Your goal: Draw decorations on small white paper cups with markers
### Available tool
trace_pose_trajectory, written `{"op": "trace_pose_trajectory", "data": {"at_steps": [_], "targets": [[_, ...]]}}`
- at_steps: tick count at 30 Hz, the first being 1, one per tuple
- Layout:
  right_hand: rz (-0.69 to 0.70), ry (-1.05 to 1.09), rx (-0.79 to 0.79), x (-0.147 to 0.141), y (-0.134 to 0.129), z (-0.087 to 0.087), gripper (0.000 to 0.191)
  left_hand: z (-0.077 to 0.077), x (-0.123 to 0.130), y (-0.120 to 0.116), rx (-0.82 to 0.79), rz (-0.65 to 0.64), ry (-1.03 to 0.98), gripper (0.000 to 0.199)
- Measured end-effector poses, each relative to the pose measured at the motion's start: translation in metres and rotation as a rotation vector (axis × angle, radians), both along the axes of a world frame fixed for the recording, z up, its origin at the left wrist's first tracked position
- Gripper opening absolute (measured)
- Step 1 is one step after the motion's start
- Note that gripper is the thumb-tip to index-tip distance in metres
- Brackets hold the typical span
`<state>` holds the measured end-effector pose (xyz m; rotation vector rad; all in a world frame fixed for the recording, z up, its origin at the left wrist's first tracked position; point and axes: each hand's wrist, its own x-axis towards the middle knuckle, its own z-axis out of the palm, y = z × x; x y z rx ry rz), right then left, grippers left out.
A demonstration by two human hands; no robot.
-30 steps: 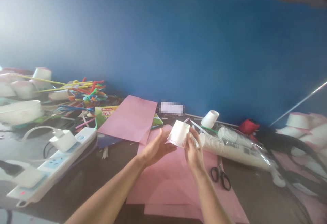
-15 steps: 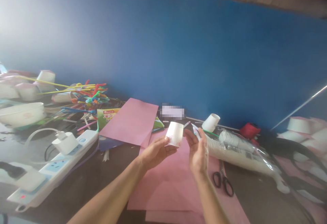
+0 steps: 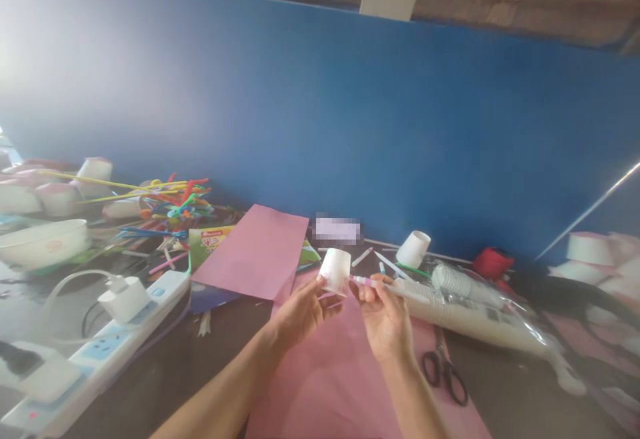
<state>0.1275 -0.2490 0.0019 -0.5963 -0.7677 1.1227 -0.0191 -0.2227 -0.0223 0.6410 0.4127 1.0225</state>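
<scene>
Gripping a white paper cup (image 3: 335, 269) low on its side, the left hand (image 3: 303, 309) holds it mouth down, with pinkish marks near the wide rim. The right hand (image 3: 387, 325) grasps a pink-and-white marker (image 3: 365, 281) between bent fingers, its tip pointing at the cup's right side; whether it touches cannot be told. Both hands and the cup are above pink paper (image 3: 320, 372) spread from the middle of the worktop (image 3: 170, 372) toward its front edge. Scissors (image 3: 441, 353) with black handles lie on the paper's right part, and beside them a clear bag of stacked cups (image 3: 465, 309) slants across the worktop. Near the back edge, by the blue wall (image 3: 320, 105), 1 more cup (image 3: 413, 249) sits mouth down and slightly tilted, with a loose pen (image 3: 363, 257) to its left and a red object (image 3: 493, 263) to its right. Left of the hands, another pink sheet (image 3: 255, 252) overlaps a green packet (image 3: 200, 245). Toward the back left corner are colourful pipe cleaners (image 3: 185, 199), a heap of cups (image 3: 57, 199) and a white bowl (image 3: 45, 245). A power strip (image 3: 163, 292) carrying 2 white plugs runs diagonally toward the front left corner.
</scene>
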Motion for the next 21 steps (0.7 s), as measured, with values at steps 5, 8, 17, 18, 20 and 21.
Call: {"op": "trace_pose_trajectory", "data": {"at_steps": [5,8,17,18,20,21], "targets": [[-0.078,-0.001,-0.011,-0.0011,0.0030,-0.0035,0.018,-0.0022,0.0013,0.0014,0.018,0.033,0.023,0.032],[-0.104,-0.034,0.000,-0.0032,0.0022,-0.0041,0.022,-0.0053,0.0011,0.0026,0.047,0.043,0.041,0.033],[-0.076,-0.067,0.039,-0.0092,-0.0030,-0.0017,0.019,-0.0047,0.0006,0.0009,0.120,0.025,0.115,0.038],[-0.080,-0.065,0.034,-0.0092,-0.0029,-0.0019,0.020,-0.0043,0.0006,0.0003,0.140,0.016,0.128,0.039],[-0.092,-0.070,0.021,-0.0089,-0.0026,-0.0027,0.021,-0.0041,0.0009,-0.0003,0.155,-0.005,0.133,0.040],[-0.094,-0.077,0.019,-0.0087,-0.0023,-0.0032,0.021,-0.0041,0.0012,0.0000,0.141,-0.016,0.121,0.043]]}}
